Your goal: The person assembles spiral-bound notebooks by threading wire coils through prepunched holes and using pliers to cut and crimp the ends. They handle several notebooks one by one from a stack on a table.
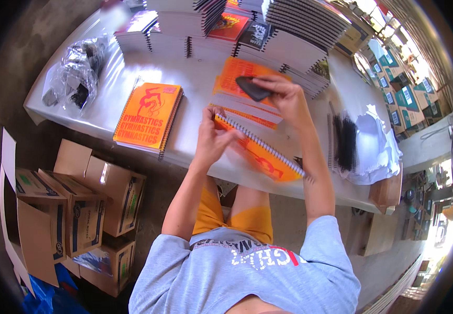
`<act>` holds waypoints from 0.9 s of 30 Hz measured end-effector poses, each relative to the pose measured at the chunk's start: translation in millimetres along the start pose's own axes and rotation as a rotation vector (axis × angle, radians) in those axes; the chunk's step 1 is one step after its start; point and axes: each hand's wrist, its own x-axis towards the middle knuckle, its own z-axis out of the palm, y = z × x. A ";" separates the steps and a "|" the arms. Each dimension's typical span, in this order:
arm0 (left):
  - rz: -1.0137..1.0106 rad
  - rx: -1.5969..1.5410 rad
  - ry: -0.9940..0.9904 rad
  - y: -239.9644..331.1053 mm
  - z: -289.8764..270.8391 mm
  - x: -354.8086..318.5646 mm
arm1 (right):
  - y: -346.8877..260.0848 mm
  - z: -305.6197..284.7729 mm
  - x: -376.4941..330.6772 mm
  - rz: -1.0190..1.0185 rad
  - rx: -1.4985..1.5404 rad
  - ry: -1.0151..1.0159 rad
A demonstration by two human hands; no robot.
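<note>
My left hand (215,137) is closed on an orange spiral-bound notebook (260,157), tilted with its coil edge up. In my right hand (284,94), above the far side of that notebook, is a small dark handheld tool (254,89); blur hides its exact kind. Just beyond, under the tool, lie loose stacked sheets with an orange cover (237,70). To the left, a stack of orange spiral notebooks (148,115) lies on the white table (195,78).
Tall stacks of spiral-bound books (299,36) line the far side. A clear plastic bag (82,73) with black contents sits far left. Black binding coils (344,141) lie beside crumpled white wrapping (378,146) on the right. Cardboard boxes (85,209) stand on the floor, left.
</note>
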 end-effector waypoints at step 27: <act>0.335 0.448 0.247 66.0 15.5 -40.6 | -107.6 45.3 -136.0 -0.045 -0.608 0.265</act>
